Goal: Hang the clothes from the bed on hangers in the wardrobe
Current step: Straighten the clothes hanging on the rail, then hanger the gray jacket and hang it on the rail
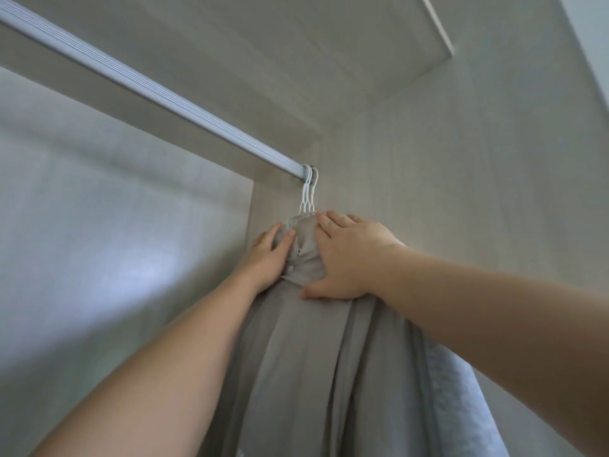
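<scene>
A grey buttoned shirt (pixel 296 351) hangs from white hangers (pixel 308 196) hooked over the far right end of the metal wardrobe rail (pixel 148 90). My left hand (pixel 268 258) holds the shirt's left shoulder by the collar, thumb on the front and fingers round the edge. My right hand (pixel 349 255) lies flat on the right side of the collar, fingers straight and reaching up to the hanger necks. Behind the shirt on the right hangs a light blue garment (pixel 461 400), mostly hidden.
The pale wardrobe side wall (pixel 478 159) stands right behind the hangers. A shelf or top panel (pixel 329 44) runs above the rail. The rail stretches bare to the upper left, with the wardrobe's back wall (pixel 99 209) behind it.
</scene>
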